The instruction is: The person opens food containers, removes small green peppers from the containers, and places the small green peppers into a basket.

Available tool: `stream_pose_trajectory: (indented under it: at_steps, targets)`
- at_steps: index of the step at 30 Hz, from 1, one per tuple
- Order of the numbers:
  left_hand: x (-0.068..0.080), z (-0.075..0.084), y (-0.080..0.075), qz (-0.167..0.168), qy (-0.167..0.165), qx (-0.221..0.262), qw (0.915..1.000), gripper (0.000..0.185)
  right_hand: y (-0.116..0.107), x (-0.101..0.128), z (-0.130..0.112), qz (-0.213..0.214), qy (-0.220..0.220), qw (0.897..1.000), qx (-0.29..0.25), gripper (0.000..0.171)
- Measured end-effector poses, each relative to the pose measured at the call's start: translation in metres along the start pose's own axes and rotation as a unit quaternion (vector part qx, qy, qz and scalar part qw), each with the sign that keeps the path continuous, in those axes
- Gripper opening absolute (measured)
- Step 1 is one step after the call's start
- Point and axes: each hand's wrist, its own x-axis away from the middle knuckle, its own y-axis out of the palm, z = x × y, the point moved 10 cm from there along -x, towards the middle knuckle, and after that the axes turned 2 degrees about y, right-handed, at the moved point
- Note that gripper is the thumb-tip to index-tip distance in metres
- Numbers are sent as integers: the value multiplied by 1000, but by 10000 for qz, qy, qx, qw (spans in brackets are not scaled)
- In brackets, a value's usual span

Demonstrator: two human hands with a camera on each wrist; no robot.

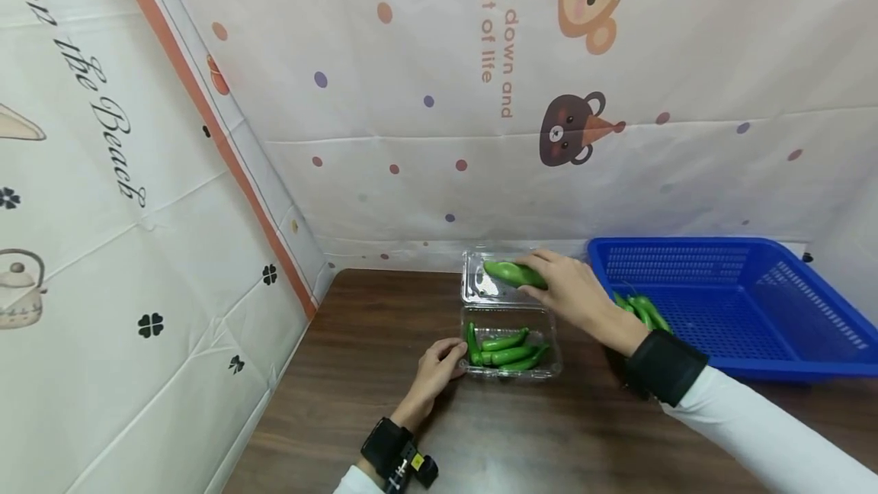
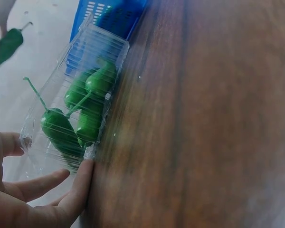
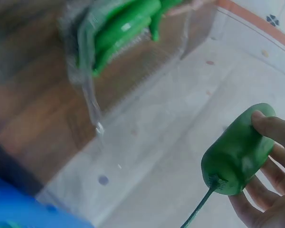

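A green pepper (image 3: 237,147) with a thin stem is gripped between the thumb and fingers of my right hand (image 1: 569,287), above the raised lid (image 1: 478,280) of a clear plastic clamshell box. In the box's base (image 1: 511,319) lie several green peppers (image 1: 507,355), one upright along the left wall and the others lying across. My left hand (image 1: 439,363) holds the base at its left end. In the left wrist view its fingertips (image 2: 85,166) touch the near end of the box.
A blue plastic basket (image 1: 754,360) stands on the right of the brown wooden table (image 1: 384,303), with a few green peppers (image 1: 645,311) at its left end. A printed white cloth (image 1: 411,197) hangs behind the table, and another covers the left side.
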Motion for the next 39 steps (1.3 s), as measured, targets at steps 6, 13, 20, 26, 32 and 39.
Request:
stream_pose_trajectory:
  at_steps: [6, 13, 20, 26, 32, 39]
  targets:
    - [-1, -1, 7, -34, -65, 68, 9999, 45, -51, -9, 14, 207, 55, 9998, -18, 46]
    - [-5, -2, 14, -100, -94, 104, 9999, 45, -117, -14, 39, 1032, 392, 9938, 115, 44]
    - [-5, -2, 6, -36, -92, 106, 9999, 46, -152, 3, 70, 1707, 903, 9808, 267, 47]
    - [-4, 0, 2, 8, -62, 82, 9999, 47, -160, 22, 108, 1675, 1363, 9763, 174, 48]
    - [-3, -4, -1, -10, -67, 77, 9999, 48, -149, 45, 155, 1135, 1906, 9751, -71, 51]
    - [-1, -1, -1, -51, -15, 157, 9999, 48, -137, 71, 193, 915, 2287, 9691, -92, 50]
